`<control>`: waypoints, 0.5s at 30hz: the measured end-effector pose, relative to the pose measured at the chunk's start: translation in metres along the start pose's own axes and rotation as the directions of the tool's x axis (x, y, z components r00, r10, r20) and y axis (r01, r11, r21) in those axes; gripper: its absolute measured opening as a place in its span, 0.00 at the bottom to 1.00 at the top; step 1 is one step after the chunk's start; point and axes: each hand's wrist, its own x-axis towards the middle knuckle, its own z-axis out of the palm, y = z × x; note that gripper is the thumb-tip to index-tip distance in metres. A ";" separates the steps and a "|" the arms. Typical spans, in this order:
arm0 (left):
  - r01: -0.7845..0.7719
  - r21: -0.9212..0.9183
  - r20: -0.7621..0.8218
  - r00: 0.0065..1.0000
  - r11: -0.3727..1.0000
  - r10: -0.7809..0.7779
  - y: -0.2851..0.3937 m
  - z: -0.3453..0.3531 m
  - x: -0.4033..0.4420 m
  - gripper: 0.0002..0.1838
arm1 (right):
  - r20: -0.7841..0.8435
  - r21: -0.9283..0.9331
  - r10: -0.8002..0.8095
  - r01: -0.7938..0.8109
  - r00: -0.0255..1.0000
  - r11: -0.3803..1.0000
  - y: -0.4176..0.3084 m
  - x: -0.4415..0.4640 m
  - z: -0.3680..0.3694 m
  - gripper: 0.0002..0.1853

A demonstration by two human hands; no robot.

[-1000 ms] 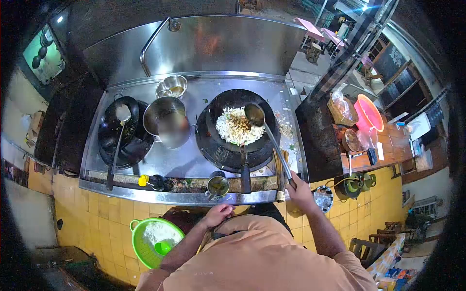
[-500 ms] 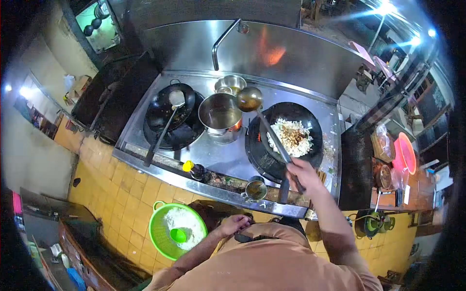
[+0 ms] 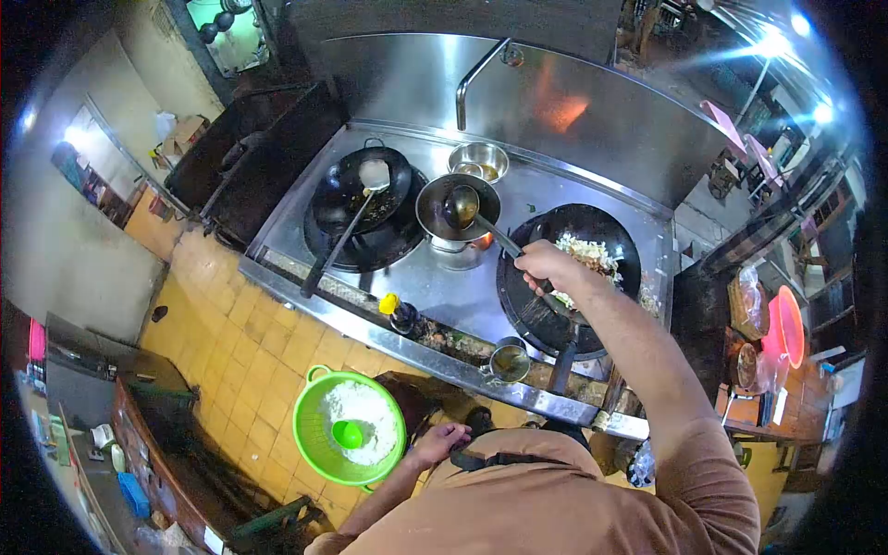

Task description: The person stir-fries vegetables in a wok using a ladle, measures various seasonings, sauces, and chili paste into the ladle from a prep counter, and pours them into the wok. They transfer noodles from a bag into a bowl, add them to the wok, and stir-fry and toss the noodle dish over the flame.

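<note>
My right hand [image 3: 548, 270] is wrapped round the handle of a ladle [image 3: 462, 205], whose bowl is inside the tall steel pot [image 3: 435, 234]. Behind my right forearm, a black wok [image 3: 618, 231] holds chopped white food [image 3: 592, 252] with brown bits on top. Near my waist is my left hand [image 3: 442, 441], its fingers loosely curled with nothing visible in them. It is beside a green basket [image 3: 305, 435] of white food, which has a green scoop [image 3: 348, 434] in it.
A second black wok [image 3: 344, 196] with a long-handled turner stands at the left. A yellow-capped bottle [image 3: 400, 313] and a small metal cup [image 3: 508, 363] are along the front ledge. Behind the pot sits a steel bowl [image 3: 483, 157]. Pink baskets [image 3: 786, 326] are at right.
The ladle in my right hand has moved left from over the wok into the steel pot. The view has turned leftward, so the stove appears farther right. My left hand remains near my waist.
</note>
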 end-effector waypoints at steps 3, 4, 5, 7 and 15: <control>-0.018 0.063 -0.011 1.000 0.998 0.018 0.002 0.002 -0.002 0.24 | 0.007 -0.070 -0.052 0.052 0.999 0.996 -0.001 0.010 0.002 0.10; -0.040 0.059 -0.008 0.999 0.997 0.040 0.004 0.002 -0.003 0.24 | 0.005 -0.066 -0.019 0.019 1.000 0.998 -0.003 0.015 0.004 0.12; -0.040 0.060 -0.007 0.999 0.997 0.041 0.003 0.003 -0.003 0.24 | 0.004 -0.065 -0.019 0.019 1.000 0.998 -0.004 0.016 0.006 0.12; -0.032 -0.058 0.008 0.999 0.998 0.033 0.000 0.003 -0.002 0.24 | 0.031 -0.006 0.031 -0.030 0.999 1.000 -0.004 0.016 0.006 0.11; -0.047 0.042 0.017 0.999 0.998 0.046 -0.005 -0.002 0.002 0.23 | 0.225 0.719 -0.041 -0.138 0.973 0.681 0.058 -0.060 -0.016 0.05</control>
